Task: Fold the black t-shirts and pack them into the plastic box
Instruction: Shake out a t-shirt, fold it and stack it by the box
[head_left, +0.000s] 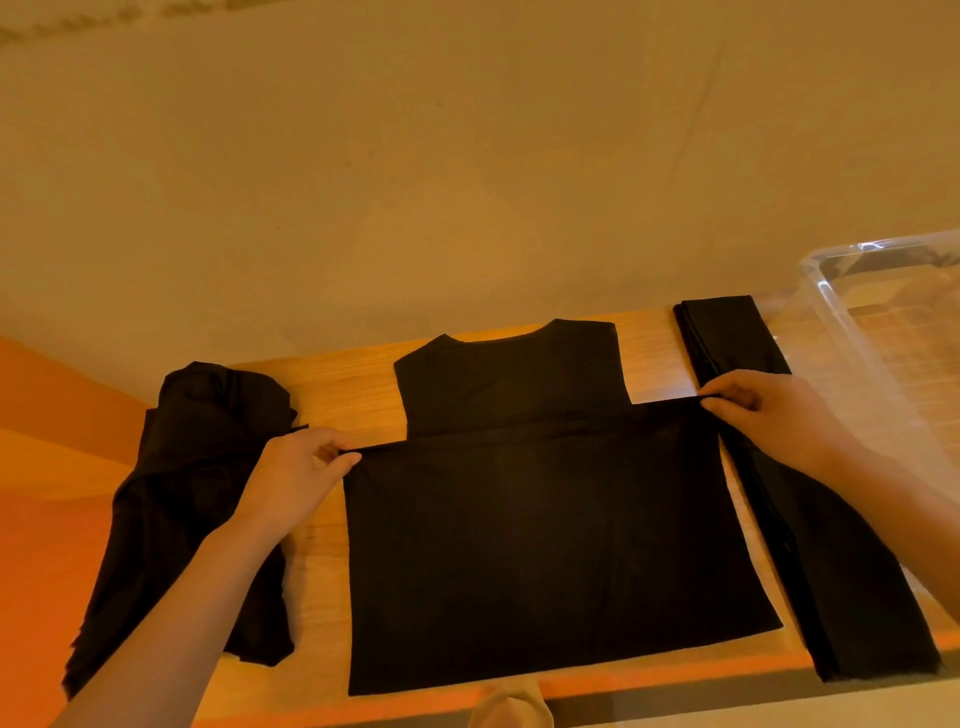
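Observation:
A black t-shirt (545, 530) lies flat in the middle of the wooden table (353, 379), collar toward the wall, its lower part folded up over the body. My left hand (298, 470) pinches the left corner of the raised hem. My right hand (769, 415) pinches the right corner, so the hem is stretched straight between them. A crumpled heap of black t-shirts (192, 509) sits to the left, partly under my left forearm. On the right lies a long, narrow folded black t-shirt (831, 561). The clear plastic box (852, 343) stands at the far right.
A plain beige wall rises right behind the table's far edge. The table's near edge runs along the bottom of the view, with an orange floor or surface to the left. The plastic box looks to hold nothing, though only part of it shows.

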